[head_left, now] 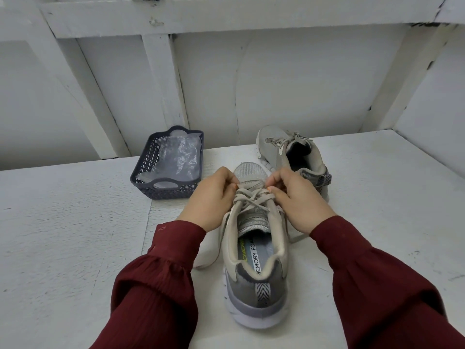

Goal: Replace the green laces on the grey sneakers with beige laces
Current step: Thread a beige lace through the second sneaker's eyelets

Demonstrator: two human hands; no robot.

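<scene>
A grey sneaker (254,268) stands in front of me on the white surface, heel toward me, threaded with a beige lace (254,199). My left hand (212,197) pinches the lace at the sneaker's left side near the toe end. On the right side, my right hand (299,200) pinches the same lace. A loose lace end trails out below my right wrist. The second grey sneaker (294,152) lies behind and to the right, laced in beige with a bow. No green lace is visible.
A dark blue plastic basket (166,172) holding crumpled clear plastic sits at the back left. White wooden framing and a wall close off the back. The white table (75,235) has a step up at the right rear.
</scene>
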